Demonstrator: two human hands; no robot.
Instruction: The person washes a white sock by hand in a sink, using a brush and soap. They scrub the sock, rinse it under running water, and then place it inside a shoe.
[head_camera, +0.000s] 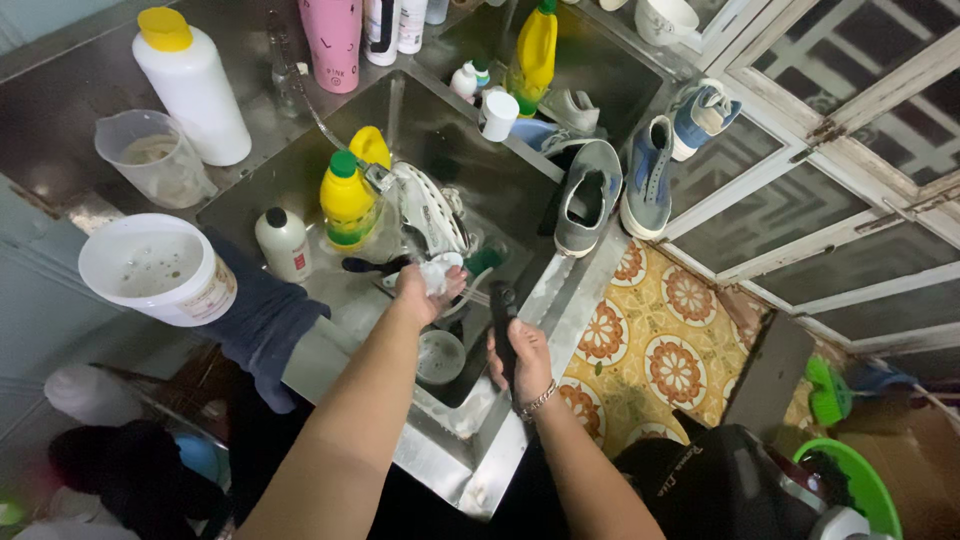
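- Two hands work over a steel sink (440, 130): the left hand (425, 292) is closed around a small white soapy thing (437, 274), perhaps a sponge or cloth, pressed against a white shoe (430, 208) lying in the basin; the right hand (522, 358) is wrapped around the handle of a dark brush (502, 315) held just above the sink's front rim
- Soap makes for a slippery hold, so the brush could slide out and drop onto the patterned floor tiles (660, 340)
- A yellow bottle with a green cap (346, 203) and a small white bottle (283, 243) stand just beside the shoe; a hard scrub could knock either one over
- Grey sneakers (586, 196) rest tilted on the sink's edge and might slide off if bumped
- A white bucket (158, 268) sits near the counter's edge by the left forearm, where an elbow could tip it
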